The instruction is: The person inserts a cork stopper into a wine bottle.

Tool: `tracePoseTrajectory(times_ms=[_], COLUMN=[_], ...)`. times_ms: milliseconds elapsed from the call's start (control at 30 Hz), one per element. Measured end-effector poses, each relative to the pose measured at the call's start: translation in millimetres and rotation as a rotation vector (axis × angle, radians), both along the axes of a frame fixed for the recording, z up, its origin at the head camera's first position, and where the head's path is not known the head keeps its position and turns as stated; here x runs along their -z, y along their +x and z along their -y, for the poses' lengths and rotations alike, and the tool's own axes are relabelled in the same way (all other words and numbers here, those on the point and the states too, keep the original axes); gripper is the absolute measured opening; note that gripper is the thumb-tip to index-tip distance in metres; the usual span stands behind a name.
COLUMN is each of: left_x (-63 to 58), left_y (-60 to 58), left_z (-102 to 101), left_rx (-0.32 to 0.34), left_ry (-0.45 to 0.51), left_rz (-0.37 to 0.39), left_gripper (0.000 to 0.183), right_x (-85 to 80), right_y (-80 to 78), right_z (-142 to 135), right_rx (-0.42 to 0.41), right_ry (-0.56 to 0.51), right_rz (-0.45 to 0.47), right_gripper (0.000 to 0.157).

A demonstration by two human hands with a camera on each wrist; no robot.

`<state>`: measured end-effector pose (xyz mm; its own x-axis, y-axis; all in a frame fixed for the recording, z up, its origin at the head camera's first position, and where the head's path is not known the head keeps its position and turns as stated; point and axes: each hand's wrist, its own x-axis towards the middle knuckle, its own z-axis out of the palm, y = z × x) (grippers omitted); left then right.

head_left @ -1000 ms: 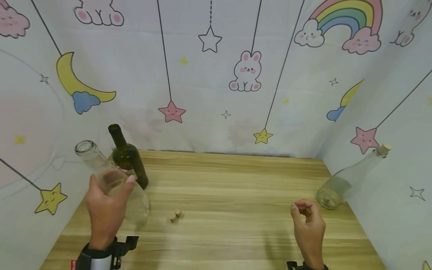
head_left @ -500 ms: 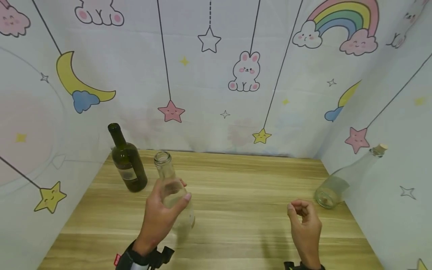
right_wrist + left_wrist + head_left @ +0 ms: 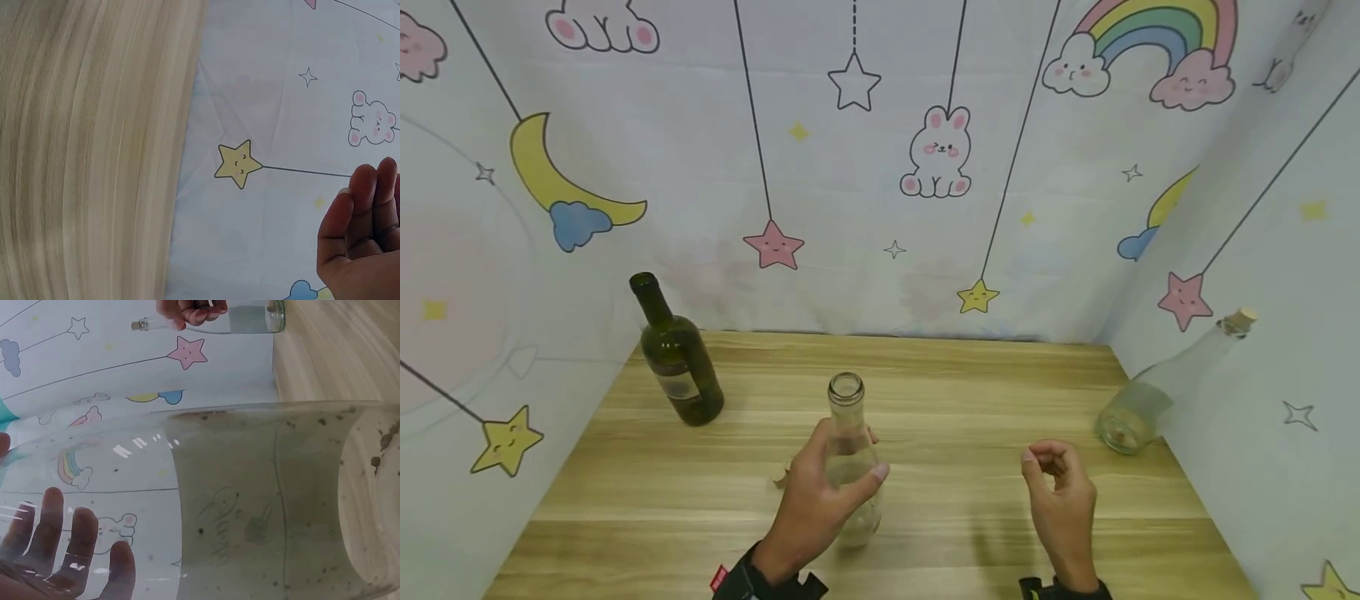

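My left hand (image 3: 805, 508) grips a clear glass bottle (image 3: 848, 421) around its upper body, over the middle of the table. The bottle stands nearly upright, its mouth uncovered. In the left wrist view the bottle's label (image 3: 250, 512) and dark specks on the glass show, with my fingers (image 3: 81, 531) behind it. To the right, my right hand (image 3: 1063, 508) hovers above the table, fingers loosely curled; I see nothing held in it. Small corks (image 3: 781, 475) lie on the table, partly hidden behind my left hand.
A dark green bottle (image 3: 681, 367) with a pale label stands at the back left. A second clear bottle (image 3: 1157, 400), with a cork (image 3: 1246, 315) in its mouth, stands at the right by the wall. Printed cloth walls (image 3: 700, 150) border the wooden table (image 3: 970, 392).
My left hand has carried the clear bottle from the left, beside the green bottle, to the middle, bringing it closer to upright. My right hand has barely moved.
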<state>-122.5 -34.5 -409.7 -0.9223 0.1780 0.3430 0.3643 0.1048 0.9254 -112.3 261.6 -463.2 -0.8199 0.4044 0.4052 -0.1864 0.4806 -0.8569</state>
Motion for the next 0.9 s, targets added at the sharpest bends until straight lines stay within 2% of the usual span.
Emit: tracePoseTrajectory(times_ms=[100,233,367,467,567,700,900], left_x=[4.0,9.5,14.6,18.1,20.7,22.2,25.9], left_y=[2.7,9.6,16.5,20.8,24.1,26.9,29.2], left_z=[-7,-16,-25,-29,-32,-35,-35], left_rx=[0.017,0.081,0.147,0.172,0.182,0.162,0.157], left_ry=[0.014,0.037,0.046,0.038,0.024,-0.017,-0.047], left_rz=[0.027,0.044,0.009,-0.011,0.017,0.078,0.066], left_gripper=[0.037,0.037,0.036,0.036,0.035,0.037,0.038], right_x=[2.9,7.2,10.1,11.0,11.4,12.5,13.4], right_y=[-0.1,0.6,0.9,0.9,1.1,0.6,0.1], right_z=[3,7,10,12,14,16,18], right_rx=[-0.010,-0.011,-0.024,-0.036,-0.039,-0.051,-0.049], right_ry=[-0.007,-0.007,-0.006,-0.001,0.006,0.002,0.025], right_rz=[0.006,0.012,0.020,0.028,0.034,0.024,0.039], right_gripper=[0.011,0.012,0.013,0.013,0.013,0.012,0.010])
